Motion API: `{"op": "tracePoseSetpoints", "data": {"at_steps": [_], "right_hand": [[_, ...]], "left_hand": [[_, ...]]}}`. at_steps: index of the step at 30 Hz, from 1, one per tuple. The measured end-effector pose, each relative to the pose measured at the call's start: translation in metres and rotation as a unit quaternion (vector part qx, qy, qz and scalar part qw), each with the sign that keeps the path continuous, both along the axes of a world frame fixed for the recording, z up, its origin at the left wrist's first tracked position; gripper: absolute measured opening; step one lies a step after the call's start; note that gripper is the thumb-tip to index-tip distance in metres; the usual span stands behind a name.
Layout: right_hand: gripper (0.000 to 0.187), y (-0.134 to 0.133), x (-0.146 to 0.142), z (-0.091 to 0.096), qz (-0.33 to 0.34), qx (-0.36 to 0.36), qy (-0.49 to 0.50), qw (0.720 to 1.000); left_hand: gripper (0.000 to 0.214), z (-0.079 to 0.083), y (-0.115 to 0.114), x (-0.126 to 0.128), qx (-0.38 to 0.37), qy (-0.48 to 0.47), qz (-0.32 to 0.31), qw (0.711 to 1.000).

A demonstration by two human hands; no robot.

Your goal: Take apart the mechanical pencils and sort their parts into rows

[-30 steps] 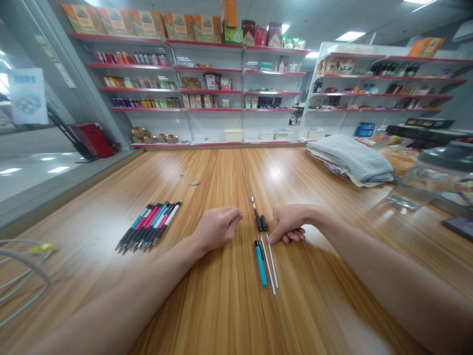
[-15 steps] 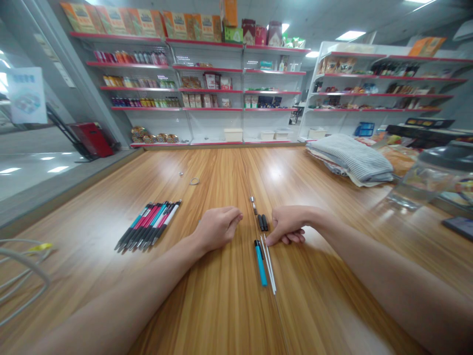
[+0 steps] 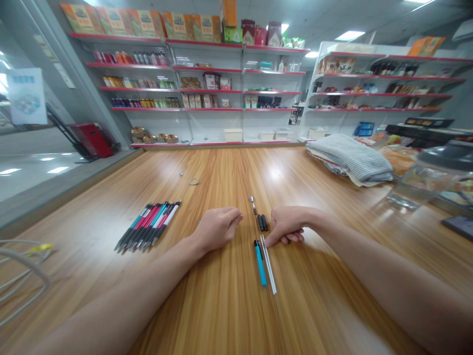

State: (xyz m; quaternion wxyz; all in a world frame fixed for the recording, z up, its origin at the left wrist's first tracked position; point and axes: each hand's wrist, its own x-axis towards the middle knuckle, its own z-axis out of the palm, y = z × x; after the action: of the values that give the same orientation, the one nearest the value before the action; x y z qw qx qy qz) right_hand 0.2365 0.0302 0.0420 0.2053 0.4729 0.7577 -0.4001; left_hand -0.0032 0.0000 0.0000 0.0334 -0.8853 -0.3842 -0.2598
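Observation:
My left hand [image 3: 218,229] rests on the wooden table [image 3: 221,305], its fingers curled into a loose fist. A tiny bit of blue [image 3: 200,221] shows behind its wrist side; what the fist holds, if anything, is hidden. One downward-pointing finger of my right hand [image 3: 286,224] touches the top of two white pen refills [image 3: 269,268], while the other fingers curl apart from it. Left of the refills lies a turquoise pen barrel [image 3: 261,268] with a black clip end. Two short black grips [image 3: 262,223] lie above, beyond them small silver pen parts [image 3: 253,201].
Several pens [image 3: 148,224] lie in a row at left. A ring of wire [image 3: 194,181] sits farther back. Folded striped cloth [image 3: 351,155], a clear water jug [image 3: 414,182] and a phone [image 3: 458,228] are at right. Cables [image 3: 25,268] loop at the left edge; stocked shelves [image 3: 207,108] stand behind.
My right hand has shifted slightly left, and the right refill has moved with it, closer against the other refill. The left hand has stayed in place.

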Motion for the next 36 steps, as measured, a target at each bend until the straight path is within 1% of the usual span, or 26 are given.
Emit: {"op": "tracePoseSetpoints", "data": {"at_steps": [20, 26, 29, 32, 34, 36], "right_hand": [[0.061, -0.003, -0.002, 0.002, -0.001, 0.012, -0.010, 1.000], [0.059, 0.000, 0.001, -0.001, 0.000, 0.005, -0.004, 1.000], [0.057, 0.006, 0.008, -0.002, 0.003, -0.028, 0.030, 0.999], [0.053, 0.010, 0.015, -0.003, -0.019, -0.066, 0.103, 0.992], [0.052, 0.012, 0.016, -0.005, -0.055, -0.059, 0.144, 0.986], [0.053, 0.011, 0.015, -0.008, -0.092, -0.032, 0.158, 0.983]], "left_hand": [[0.019, -0.002, 0.000, 0.000, -0.001, -0.005, -0.003, 1.000], [0.020, 0.000, -0.001, 0.000, 0.005, -0.011, -0.005, 1.000], [0.020, 0.001, -0.001, 0.000, 0.003, -0.006, -0.004, 1.000], [0.020, 0.000, -0.001, 0.000, -0.004, -0.008, -0.003, 1.000], [0.019, -0.001, -0.001, -0.001, -0.004, -0.008, -0.004, 1.000], [0.019, -0.001, -0.001, -0.001, -0.001, -0.009, -0.006, 1.000]]}}
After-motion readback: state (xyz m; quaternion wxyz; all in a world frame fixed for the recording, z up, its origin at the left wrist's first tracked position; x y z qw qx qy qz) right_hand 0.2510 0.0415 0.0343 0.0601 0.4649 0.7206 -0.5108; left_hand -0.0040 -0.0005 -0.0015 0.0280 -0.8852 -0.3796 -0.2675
